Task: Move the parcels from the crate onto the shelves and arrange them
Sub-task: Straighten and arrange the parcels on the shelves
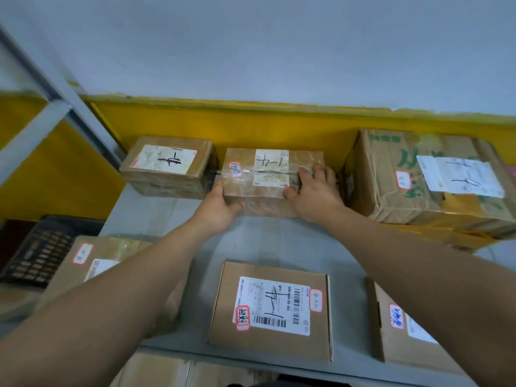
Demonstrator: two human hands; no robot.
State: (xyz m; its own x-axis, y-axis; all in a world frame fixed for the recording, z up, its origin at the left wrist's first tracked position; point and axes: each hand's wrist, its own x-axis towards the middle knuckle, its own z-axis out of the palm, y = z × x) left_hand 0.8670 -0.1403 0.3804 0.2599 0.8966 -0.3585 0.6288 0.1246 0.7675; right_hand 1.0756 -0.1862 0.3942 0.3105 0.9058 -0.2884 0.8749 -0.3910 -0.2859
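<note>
PARCELS ON THE SHELF: A person's 2 bare hands hold a taped parcel (pixel 268 177) at the back of a grey shelf (pixel 279 241), seen from a head-worn camera.

The left hand (pixel 219 209) cups the parcel's near left corner, thumb on the front face and fingers hidden down the left side. Its grip is closed on the cardboard. The right hand (pixel 317 191) lies over the top right end, fingers bent across the tape and thumb pressed to the front edge, so that grip too holds the parcel.

The parcel rests flat on the shelf, its back close to the yellow wall band (pixel 251 127), and bears a white label with black handwriting.

It is the middle 1 of 3 in the back row. A left parcel (pixel 167 166), also labelled and hand-marked, sits just beside it with a narrow gap between them. A big carton (pixel 413 185) with green print stands to its right, near but apart.

3 more line the shelf's front edge. A flat parcel (pixel 272 308) with a barcoded label and red-edged stickers lies in the middle, well apart from the taped one. A corner parcel (pixel 83 261) is partly hidden under the left forearm. An end parcel (pixel 396 339) is cut off by the right forearm.

A black crate (pixel 42 247) sits lower down, beyond the shelf's left end; what it holds cannot be seen. A grey post (pixel 36 79) rises at far left.
</note>
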